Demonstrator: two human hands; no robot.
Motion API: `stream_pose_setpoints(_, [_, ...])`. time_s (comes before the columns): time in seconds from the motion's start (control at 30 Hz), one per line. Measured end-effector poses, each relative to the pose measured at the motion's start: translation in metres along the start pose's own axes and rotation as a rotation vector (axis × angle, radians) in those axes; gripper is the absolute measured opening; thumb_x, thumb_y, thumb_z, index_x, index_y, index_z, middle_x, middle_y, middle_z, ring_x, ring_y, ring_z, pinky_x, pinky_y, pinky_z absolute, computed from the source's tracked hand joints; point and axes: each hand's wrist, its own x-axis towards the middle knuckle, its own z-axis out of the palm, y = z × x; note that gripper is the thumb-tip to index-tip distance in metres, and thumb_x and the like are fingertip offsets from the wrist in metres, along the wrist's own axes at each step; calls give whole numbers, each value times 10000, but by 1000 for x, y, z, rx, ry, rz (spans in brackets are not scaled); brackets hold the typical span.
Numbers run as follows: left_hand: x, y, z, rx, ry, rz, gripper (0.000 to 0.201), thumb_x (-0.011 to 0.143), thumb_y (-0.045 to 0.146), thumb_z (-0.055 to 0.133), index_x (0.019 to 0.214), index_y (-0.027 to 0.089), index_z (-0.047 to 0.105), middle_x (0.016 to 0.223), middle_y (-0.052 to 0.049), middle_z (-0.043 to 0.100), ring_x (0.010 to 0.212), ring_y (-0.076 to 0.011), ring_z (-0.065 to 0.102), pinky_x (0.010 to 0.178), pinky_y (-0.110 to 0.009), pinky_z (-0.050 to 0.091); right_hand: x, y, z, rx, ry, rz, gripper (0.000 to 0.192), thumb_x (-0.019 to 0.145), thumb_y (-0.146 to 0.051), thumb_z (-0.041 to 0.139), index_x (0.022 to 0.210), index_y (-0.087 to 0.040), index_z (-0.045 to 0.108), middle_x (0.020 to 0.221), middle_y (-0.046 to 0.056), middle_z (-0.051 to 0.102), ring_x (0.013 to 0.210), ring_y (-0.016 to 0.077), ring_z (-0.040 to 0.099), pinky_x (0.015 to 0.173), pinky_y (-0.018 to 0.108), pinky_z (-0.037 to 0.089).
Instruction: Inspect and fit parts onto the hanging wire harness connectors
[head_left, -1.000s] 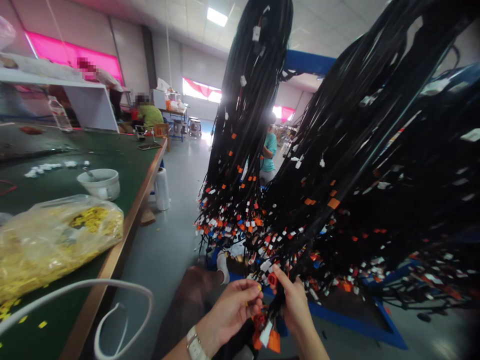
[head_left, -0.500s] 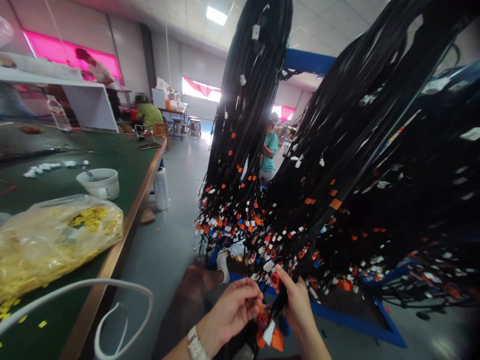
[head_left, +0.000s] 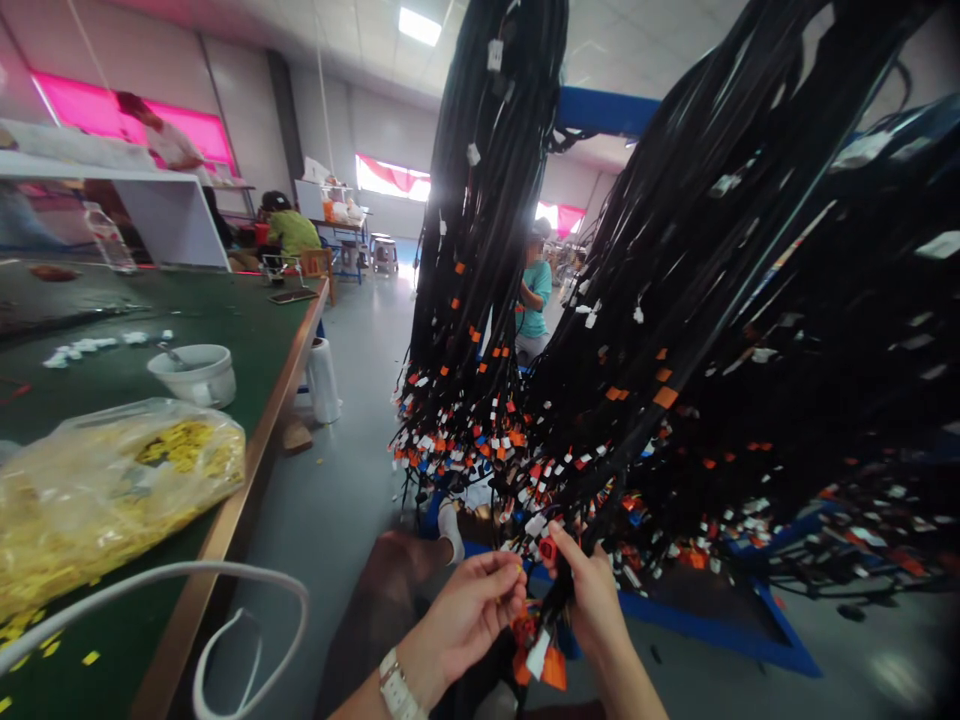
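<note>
My right hand [head_left: 592, 590] grips a red connector [head_left: 548, 548] between thumb and fingers, on the end of a black wire harness [head_left: 559, 595]. Just left of it, my left hand [head_left: 476, 605] is closed in a pinch, its fingertips close to the red connector but apart from it. A tiny yellow piece [head_left: 518, 568] shows at those fingertips, partly hidden. Below the hands hang more harness ends, with a white connector [head_left: 538, 655] and orange tags [head_left: 553, 668]. Thick bundles of black harnesses [head_left: 487, 200] hang in front of me, their ends crowded with coloured connectors.
On the green table [head_left: 255, 330] to my left lie a clear bag [head_left: 112, 490] of yellow pieces, a white cup [head_left: 196, 375] and a white tube [head_left: 172, 568]. A blue rack frame [head_left: 720, 630] runs low under the harnesses. Several people work farther off.
The view has shifted slightly. My hands remain almost in place, the left fingertips turned a little so the yellow piece shows at their tips. My right hand keeps its hold on the red connector.
</note>
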Motion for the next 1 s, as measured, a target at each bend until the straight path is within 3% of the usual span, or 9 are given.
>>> stream_pose_setpoints(0.37, [5, 9, 2, 74, -7, 32, 190, 707, 46, 696, 893, 69, 663, 704, -68, 673, 594, -91, 625, 594, -165, 526, 2, 4, 1, 39, -3, 8, 249, 629, -353, 757, 656, -186, 574, 522, -42, 547, 453, 97, 432, 429, 218, 371])
stream_pose_setpoints(0.6, [8, 8, 3, 71, 2, 17, 133, 657, 83, 758, 738, 80, 652, 667, -46, 657, 588, -86, 613, 595, -167, 517, 1, 2, 3, 58, -12, 20, 230, 637, -334, 755, 671, -190, 579, 508, -47, 544, 452, 94, 433, 431, 207, 369])
stream_pose_setpoints(0.8, [9, 6, 7, 69, 22, -4, 195, 610, 137, 804, 727, 85, 657, 614, -14, 619, 506, -55, 546, 490, -142, 435, 1, 2, 3, 91, -27, 21, 247, 618, -338, 773, 659, -180, 587, 524, -42, 554, 462, 96, 439, 446, 213, 379])
stream_pose_setpoints(1.0, [10, -3, 9, 16, 83, -3, 248, 561, 154, 829, 735, 96, 662, 569, 10, 575, 454, -29, 455, 435, -136, 339, 1, 3, 1, 152, -84, 94, 258, 612, -332, 780, 760, -160, 656, 581, -11, 608, 529, 128, 508, 516, 239, 425])
